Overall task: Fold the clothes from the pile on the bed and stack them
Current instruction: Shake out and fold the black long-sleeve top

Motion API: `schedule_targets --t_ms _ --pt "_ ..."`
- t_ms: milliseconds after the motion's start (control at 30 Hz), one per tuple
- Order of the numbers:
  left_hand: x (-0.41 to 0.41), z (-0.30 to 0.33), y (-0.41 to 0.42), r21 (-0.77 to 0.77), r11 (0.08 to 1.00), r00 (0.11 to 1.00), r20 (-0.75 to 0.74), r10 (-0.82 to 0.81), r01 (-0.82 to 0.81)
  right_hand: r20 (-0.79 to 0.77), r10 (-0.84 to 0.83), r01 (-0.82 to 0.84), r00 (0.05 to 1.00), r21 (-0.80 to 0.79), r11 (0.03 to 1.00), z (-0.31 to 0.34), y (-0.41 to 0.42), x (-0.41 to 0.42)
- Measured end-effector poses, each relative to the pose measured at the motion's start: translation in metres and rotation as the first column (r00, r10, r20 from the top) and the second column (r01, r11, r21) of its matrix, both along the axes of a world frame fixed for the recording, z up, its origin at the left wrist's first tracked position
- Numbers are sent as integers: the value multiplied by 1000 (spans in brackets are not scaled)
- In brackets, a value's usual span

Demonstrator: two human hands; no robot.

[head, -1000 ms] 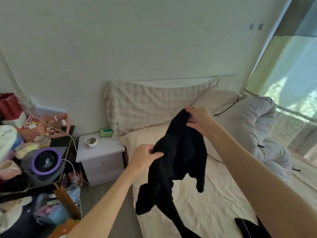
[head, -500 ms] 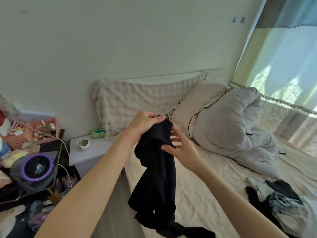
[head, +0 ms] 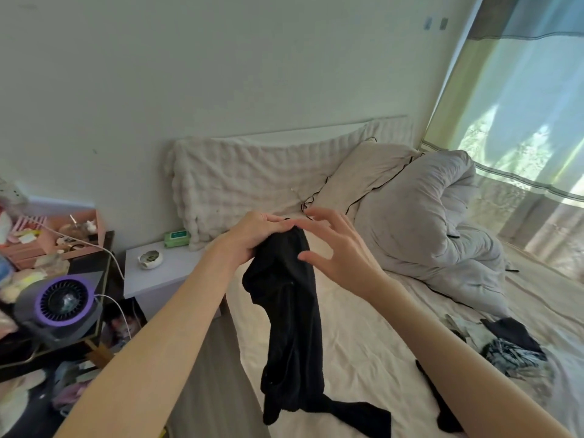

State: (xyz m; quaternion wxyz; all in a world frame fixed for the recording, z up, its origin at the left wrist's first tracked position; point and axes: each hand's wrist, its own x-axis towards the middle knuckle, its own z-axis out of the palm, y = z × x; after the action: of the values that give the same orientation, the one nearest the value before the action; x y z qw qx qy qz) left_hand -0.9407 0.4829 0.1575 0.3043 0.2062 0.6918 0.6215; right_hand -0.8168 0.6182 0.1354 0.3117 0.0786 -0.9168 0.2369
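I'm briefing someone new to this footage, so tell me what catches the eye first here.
First, the long black fabric garment hanging mid-frame, its top bunched in the grip of the left hand and its lower end trailing on the cream bed sheet. The right hand hovers beside it, fingers spread. Next, the crumpled grey duvet heaped at right and the purple-ringed round fan at left.

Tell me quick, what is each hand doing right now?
Left hand: closed, gripping the top of the black garment.
Right hand: open, fingers spread beside the garment, holding nothing.
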Motion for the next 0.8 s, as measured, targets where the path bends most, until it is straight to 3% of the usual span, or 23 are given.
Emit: schedule_targets --t_ms 233,333,433,467,533,633,733,800 --pt "1 2 7 63 998 999 40 -9 6 -128 -34 68 991 266 962 -12 -16 2" --pt "4 -1 9 55 996 998 -29 -64 66 -250 -64 128 966 249 960 -11 -20 -3" --pt "4 -5 9 68 991 993 -41 -112 114 -308 7 84 951 281 956 -3 -20 -7" --pt "3 -6 7 68 988 989 -46 -138 141 -292 32 46 956 256 966 -1 -18 -6" --pt "0 -11 5 72 985 986 -71 -154 159 -210 12 0 978 59 998 3 -13 -1" --pt "-1 -22 1 130 990 996 -77 -50 60 -30 -161 145 987 -297 944 9 -1 2" --pt "16 -28 4 215 975 991 -128 -30 57 120 -261 287 958 -403 869 15 11 -5" --pt "33 -35 11 190 980 974 -224 -16 60 142 -301 332 943 -450 829 19 14 -11"
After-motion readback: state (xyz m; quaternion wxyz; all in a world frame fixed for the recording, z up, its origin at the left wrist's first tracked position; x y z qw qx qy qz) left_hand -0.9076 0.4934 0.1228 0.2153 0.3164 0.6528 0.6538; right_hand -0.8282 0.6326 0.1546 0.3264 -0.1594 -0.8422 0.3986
